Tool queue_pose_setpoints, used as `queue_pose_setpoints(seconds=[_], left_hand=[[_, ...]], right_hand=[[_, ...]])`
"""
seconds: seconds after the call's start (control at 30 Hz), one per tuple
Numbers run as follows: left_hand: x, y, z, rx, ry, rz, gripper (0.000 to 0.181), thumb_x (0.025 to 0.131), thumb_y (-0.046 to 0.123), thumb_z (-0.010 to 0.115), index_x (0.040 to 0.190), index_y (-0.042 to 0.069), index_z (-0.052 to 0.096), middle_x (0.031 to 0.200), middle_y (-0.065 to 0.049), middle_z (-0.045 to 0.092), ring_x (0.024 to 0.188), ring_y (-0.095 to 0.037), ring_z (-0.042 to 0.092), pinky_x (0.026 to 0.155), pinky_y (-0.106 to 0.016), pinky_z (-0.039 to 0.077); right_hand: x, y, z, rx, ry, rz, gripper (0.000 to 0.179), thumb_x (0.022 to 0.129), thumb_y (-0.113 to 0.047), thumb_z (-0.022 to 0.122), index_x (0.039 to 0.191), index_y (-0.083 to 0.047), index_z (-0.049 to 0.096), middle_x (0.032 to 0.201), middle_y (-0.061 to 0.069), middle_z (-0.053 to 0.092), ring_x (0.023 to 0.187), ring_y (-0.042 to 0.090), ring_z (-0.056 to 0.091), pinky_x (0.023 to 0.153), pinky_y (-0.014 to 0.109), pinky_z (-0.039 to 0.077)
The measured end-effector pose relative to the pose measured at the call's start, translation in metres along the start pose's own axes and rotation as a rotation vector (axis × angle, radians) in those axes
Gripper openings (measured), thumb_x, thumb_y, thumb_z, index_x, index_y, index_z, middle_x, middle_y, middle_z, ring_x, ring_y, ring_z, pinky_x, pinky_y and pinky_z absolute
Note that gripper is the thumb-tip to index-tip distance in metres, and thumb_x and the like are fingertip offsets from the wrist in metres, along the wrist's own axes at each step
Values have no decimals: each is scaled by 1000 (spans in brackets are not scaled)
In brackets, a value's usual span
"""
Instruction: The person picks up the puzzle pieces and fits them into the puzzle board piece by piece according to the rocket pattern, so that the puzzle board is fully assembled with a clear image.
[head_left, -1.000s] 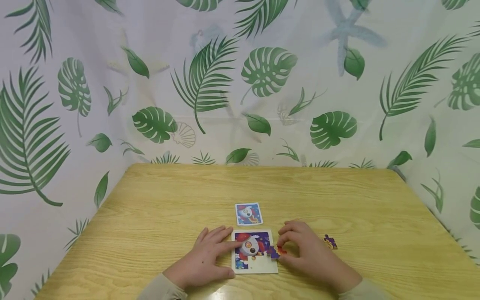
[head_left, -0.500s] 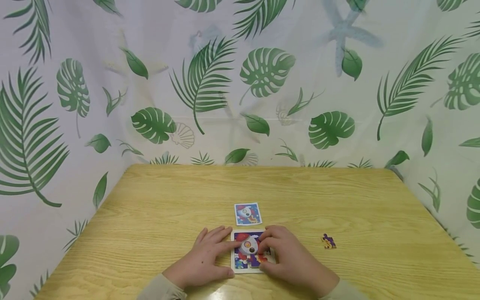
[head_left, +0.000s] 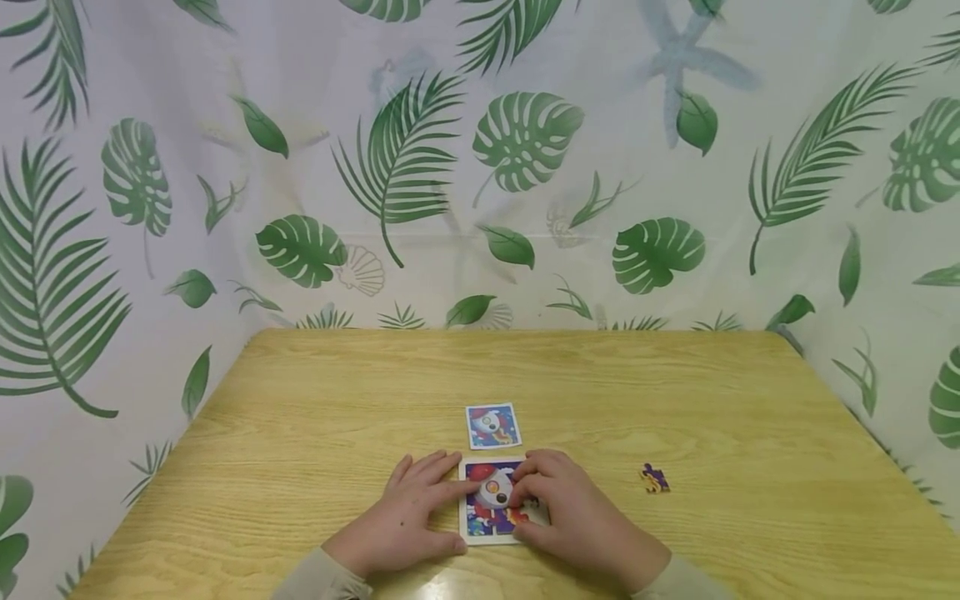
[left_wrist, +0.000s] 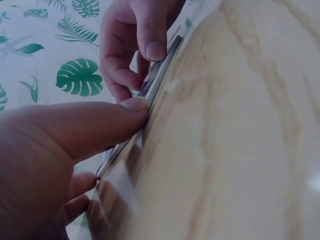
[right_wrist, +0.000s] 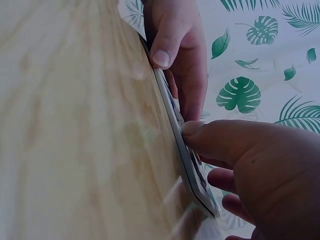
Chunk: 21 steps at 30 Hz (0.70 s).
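Observation:
A square jigsaw board [head_left: 487,540] with a white border and a rocket picture lies flat near the table's front. My left hand [head_left: 420,508] rests on its left side, fingers extended, the index finger reaching over the picture and the thumb at the lower left edge. With curled fingers and thumb, my right hand [head_left: 566,508] pinches a purple and orange jigsaw piece [head_left: 513,518] at the lower part of the board. That hand covers the board's right side. Both wrist views show the board's thin edge [right_wrist: 175,125] low on the table, with the thumbs beside it.
Just behind the board lies a small picture card [head_left: 493,425] with the same rocket. A loose jigsaw piece [head_left: 655,479] sits to the right of my right hand. A leaf-patterned cloth [head_left: 435,292] hangs behind the wooden table [head_left: 337,383].
My right hand has carried the jigsaw piece leftward from the board's right edge onto its lower part, then shifted it slightly there. My left hand has stayed in place.

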<state>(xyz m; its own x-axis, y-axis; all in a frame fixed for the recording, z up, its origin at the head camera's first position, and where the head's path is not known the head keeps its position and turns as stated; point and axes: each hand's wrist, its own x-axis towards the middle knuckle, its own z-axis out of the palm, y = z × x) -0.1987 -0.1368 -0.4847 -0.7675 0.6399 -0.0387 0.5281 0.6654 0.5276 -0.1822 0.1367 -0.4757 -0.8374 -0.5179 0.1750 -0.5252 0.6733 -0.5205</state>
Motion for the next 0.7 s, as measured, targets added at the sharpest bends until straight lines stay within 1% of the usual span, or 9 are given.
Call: queue_pose_setpoints(seconds=[0.2, 0.33, 0.43, 0.53, 0.6, 0.7], left_hand=[[-1, 2, -2, -8, -9, -6, 69, 89, 54, 70, 151, 36, 48, 167, -2, 22, 153, -27, 14, 119, -61, -1], [-2, 1, -2, -15, -4, 5, 64, 89, 54, 69, 148, 38, 51, 166, -3, 23, 153, -28, 15, 118, -62, 0], [-3, 1, -1, -16, -2, 31, 56, 90, 55, 68, 143, 43, 56, 166, -4, 24, 153, -30, 14, 117, -65, 1], [-3, 1, -2, -16, -8, 73, 49, 92, 55, 66, 139, 46, 59, 166, -4, 24, 153, -32, 12, 115, -69, 3], [-3, 2, -2, -23, -23, 101, 48, 92, 55, 66, 139, 47, 59, 166, -4, 24, 153, -33, 11, 115, -70, 2], [-3, 3, -4, -41, -67, 119, 49, 91, 55, 66, 139, 48, 59, 167, -2, 23, 154, -34, 9, 114, -71, 1]], right_hand=[[0, -3, 3, -34, -8, -2, 15, 83, -34, 82, 92, -31, 70, 124, -7, 58, 129, 22, 45, 112, 53, 35], [-1, -2, 5, -59, -8, 12, 15, 84, -35, 81, 93, -33, 69, 125, -8, 58, 130, 21, 45, 112, 52, 35], [-1, -2, 5, -53, -2, 10, 15, 83, -33, 81, 92, -32, 69, 125, -7, 58, 128, 21, 45, 111, 52, 36], [-2, -1, 5, -39, 3, 11, 15, 83, -31, 81, 91, -32, 68, 126, -6, 58, 127, 20, 45, 111, 51, 37], [-3, 0, 4, -19, -3, 18, 15, 84, -31, 80, 93, -33, 68, 127, -6, 57, 129, 20, 43, 111, 51, 38], [-5, 4, 1, 25, -23, 20, 15, 86, -32, 79, 97, -36, 68, 131, -8, 54, 135, 21, 39, 112, 53, 37]])
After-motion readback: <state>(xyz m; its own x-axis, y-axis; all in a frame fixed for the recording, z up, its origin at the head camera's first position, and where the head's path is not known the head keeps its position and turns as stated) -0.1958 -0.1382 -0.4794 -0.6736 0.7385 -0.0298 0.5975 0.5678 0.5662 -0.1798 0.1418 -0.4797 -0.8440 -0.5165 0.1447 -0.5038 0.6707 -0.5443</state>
